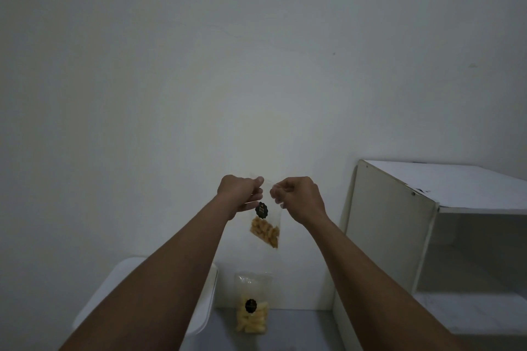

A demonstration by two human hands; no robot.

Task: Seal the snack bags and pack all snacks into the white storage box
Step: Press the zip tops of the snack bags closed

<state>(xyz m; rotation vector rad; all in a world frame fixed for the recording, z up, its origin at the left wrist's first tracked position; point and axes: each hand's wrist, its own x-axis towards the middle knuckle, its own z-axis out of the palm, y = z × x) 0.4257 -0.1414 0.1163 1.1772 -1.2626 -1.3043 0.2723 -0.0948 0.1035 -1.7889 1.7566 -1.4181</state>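
**Snack bag (265, 226) seal could fail**

Pinched at its top by left hand (238, 194) and right hand (299, 199), fingers curled, it hangs above the worktop's (299, 328) far edge. Uneven pressing may leave gaps; a slip would drop it beside the white storage box (204, 310).

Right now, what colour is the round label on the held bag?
Black label on the bag; head view shows it best.

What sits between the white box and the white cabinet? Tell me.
In the head view, one snack bag stands upright there, nearer the white box than the cabinet; the surface beside it is bare.
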